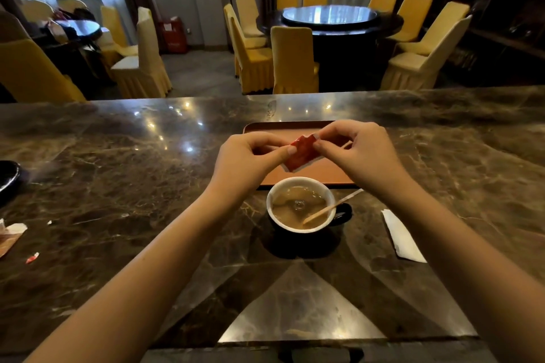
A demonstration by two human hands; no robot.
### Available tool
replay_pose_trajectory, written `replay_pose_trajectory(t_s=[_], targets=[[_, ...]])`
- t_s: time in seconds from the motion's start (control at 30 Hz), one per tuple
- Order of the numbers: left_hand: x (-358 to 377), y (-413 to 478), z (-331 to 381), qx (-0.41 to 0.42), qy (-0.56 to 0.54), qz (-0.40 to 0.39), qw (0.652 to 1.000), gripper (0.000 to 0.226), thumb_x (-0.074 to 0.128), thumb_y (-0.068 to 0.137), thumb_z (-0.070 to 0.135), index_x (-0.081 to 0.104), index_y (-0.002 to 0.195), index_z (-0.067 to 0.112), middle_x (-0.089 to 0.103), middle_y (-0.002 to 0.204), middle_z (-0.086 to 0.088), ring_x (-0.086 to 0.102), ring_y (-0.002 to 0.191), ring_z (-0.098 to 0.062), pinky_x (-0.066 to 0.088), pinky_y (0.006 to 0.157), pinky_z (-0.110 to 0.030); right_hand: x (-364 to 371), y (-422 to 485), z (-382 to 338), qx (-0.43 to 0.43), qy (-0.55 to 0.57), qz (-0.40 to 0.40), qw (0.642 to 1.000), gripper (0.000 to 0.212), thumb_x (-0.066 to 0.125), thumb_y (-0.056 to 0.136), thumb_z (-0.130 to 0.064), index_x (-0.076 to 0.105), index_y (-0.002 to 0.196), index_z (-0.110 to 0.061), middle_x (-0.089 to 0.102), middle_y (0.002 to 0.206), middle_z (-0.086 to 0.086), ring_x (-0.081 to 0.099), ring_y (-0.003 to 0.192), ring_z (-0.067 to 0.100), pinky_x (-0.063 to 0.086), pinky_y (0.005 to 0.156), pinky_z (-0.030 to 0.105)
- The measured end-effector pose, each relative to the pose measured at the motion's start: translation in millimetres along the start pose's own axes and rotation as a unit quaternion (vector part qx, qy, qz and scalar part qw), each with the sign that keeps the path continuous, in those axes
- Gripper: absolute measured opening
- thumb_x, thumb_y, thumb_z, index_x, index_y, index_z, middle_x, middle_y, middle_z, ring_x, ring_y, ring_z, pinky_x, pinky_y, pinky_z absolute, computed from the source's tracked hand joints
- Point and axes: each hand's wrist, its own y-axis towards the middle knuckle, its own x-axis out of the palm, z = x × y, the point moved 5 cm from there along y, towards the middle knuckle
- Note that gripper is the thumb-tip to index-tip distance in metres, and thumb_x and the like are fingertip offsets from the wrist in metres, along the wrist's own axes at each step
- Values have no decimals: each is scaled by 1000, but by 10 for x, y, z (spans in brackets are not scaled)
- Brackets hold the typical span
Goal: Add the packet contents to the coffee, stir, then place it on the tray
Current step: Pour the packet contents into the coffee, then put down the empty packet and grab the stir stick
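A small red packet (302,152) with white edges hangs in the air above the cup, pinched between both hands. My left hand (250,156) grips its left side and my right hand (356,147) grips its top right corner. Below them a dark cup (300,205) with a white inside stands on the marble counter, full of light brown coffee. A wooden stir stick (333,206) leans in it over the right rim. Just behind the cup lies a flat orange-brown tray (333,174), partly hidden by my hands.
A white paper wrapper (402,237) lies on the counter right of the cup. Torn packet scraps (32,257) and an opened sachet (11,237) lie at the left edge, beside a black dish (7,178). Yellow-covered chairs and round tables stand beyond the counter.
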Motion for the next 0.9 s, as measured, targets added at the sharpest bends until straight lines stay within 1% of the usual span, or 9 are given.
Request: replay_pose_trajectory(t_s=[0.13,0.33,0.43,0.5,0.6,0.7,0.77,0.8,0.9], targets=[[-54,-12,-30,-4,36,13,999,12,68,76,29,70,87,25,71,76,6,65,71,-4,51,63,-12,76,-65,-86,-4,72,-20,997,9,66,80,-19,68,88,-15,59,70,-16,57,68,-7,41,58,2],[-62,-96,-23,4,33,10,999,11,68,76,27,71,85,22,70,76,5,62,68,-4,49,60,-10,77,-118,-119,-7,32,18,999,8,64,82,-17,68,86,-11,61,73,-6,54,69,0,41,59,1],[-96,-115,-22,4,27,17,999,10,68,77,25,71,85,21,71,77,2,64,70,-8,50,61,-12,126,-149,-167,-7,88,-14,996,3,65,80,-18,66,81,-15,61,69,-11,58,68,3,45,60,5],[-103,-136,-7,7,15,7,1000,9,67,78,24,71,86,22,71,79,4,64,72,-6,51,65,-13,129,-156,-181,-5,120,-31,992,3,64,81,-19,66,80,-17,62,69,-10,60,67,5,48,60,8],[-120,-147,17,4,-14,-26,1000,10,64,80,22,68,85,30,70,80,11,64,76,0,49,65,-9,144,-168,-180,15,200,-64,978,19,52,89,-27,66,77,-21,64,67,-4,59,60,2,46,55,10],[-153,-168,49,1,-49,-82,995,12,62,79,25,67,85,34,70,75,15,63,75,2,46,60,-7,188,-158,-119,50,165,-88,981,19,47,92,-28,65,94,-22,65,79,-5,60,69,1,48,58,12],[-178,-192,59,-1,-70,-115,991,14,61,75,33,68,86,33,70,80,11,62,74,-1,47,59,-10,281,-177,-101,71,148,-160,973,24,49,90,-28,59,111,-22,67,95,-3,63,81,9,51,62,17],[-194,-205,59,-3,-73,-127,989,18,60,74,35,69,88,31,70,82,9,62,75,-2,47,59,-11,335,-202,-115,77,166,-196,963,25,50,89,-29,59,113,-25,68,98,-1,64,83,12,52,62,18],[-255,-244,31,-7,-77,-160,984,18,60,77,30,69,93,29,70,89,7,64,82,-9,53,66,-19,440,-267,-193,93,263,-222,934,17,60,83,-26,65,99,-26,70,87,-1,64,71,12,50,56,17]])
